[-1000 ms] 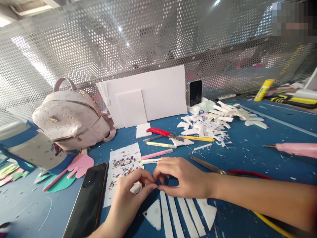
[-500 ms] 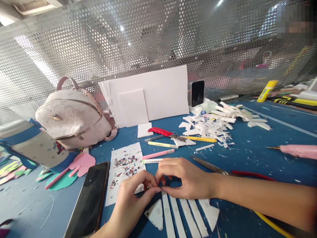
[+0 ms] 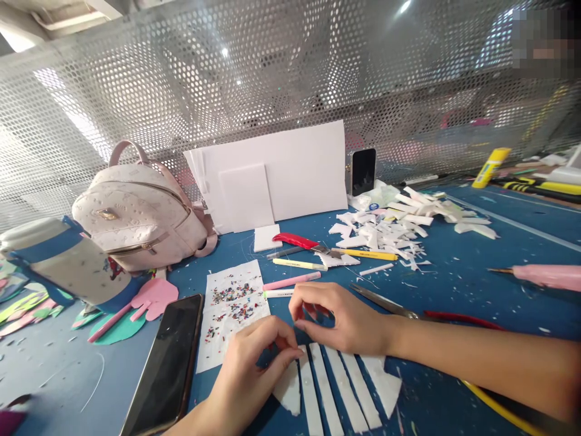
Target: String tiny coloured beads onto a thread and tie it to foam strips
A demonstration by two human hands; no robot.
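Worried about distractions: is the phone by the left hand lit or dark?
Dark: the phone lies face up, its screen black with only reflections.

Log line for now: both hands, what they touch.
left hand: on white foam strips | right hand: curled over strip tops | nearby: black phone, confetti-speckled white sheet

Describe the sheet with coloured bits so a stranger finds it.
Find the pink backpack on the blue table. Before it, beside the black phone lying flat, lies a white sheet. Only this white piece carries coloured specks.
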